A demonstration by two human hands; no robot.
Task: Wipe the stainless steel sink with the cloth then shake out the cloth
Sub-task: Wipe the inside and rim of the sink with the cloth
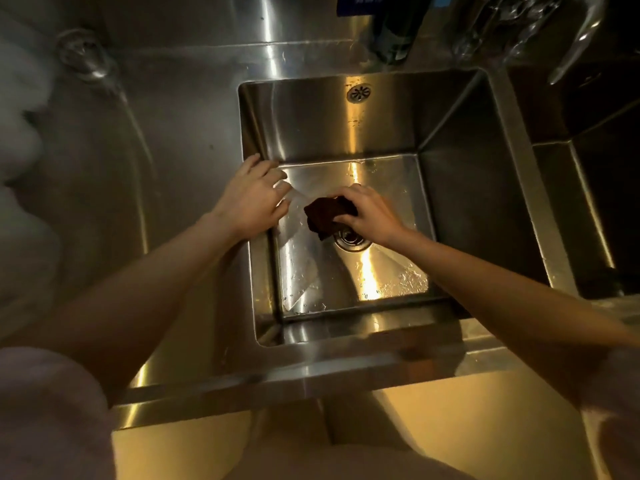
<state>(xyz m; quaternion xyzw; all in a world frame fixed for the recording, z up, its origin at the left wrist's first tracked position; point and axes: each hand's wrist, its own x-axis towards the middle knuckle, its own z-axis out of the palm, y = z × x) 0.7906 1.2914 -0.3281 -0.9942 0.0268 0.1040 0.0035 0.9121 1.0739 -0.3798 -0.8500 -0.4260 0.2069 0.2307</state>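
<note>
While the right hand [369, 211] grips a dark, bunched cloth [329, 214] low in the sink [460, 188], the left hand [254, 199] rests on the sink's left rim with fingers spread and holding nothing. Cloth and hand sit over the wet sink floor, just above the drain [351, 239], which they partly cover. An overflow grille [359, 92] shows on the back wall. Beyond the left rim, a clear glass [85, 58] lies on the steel counter [180, 109]. A second basin [588, 202] adjoins on the right.
</note>
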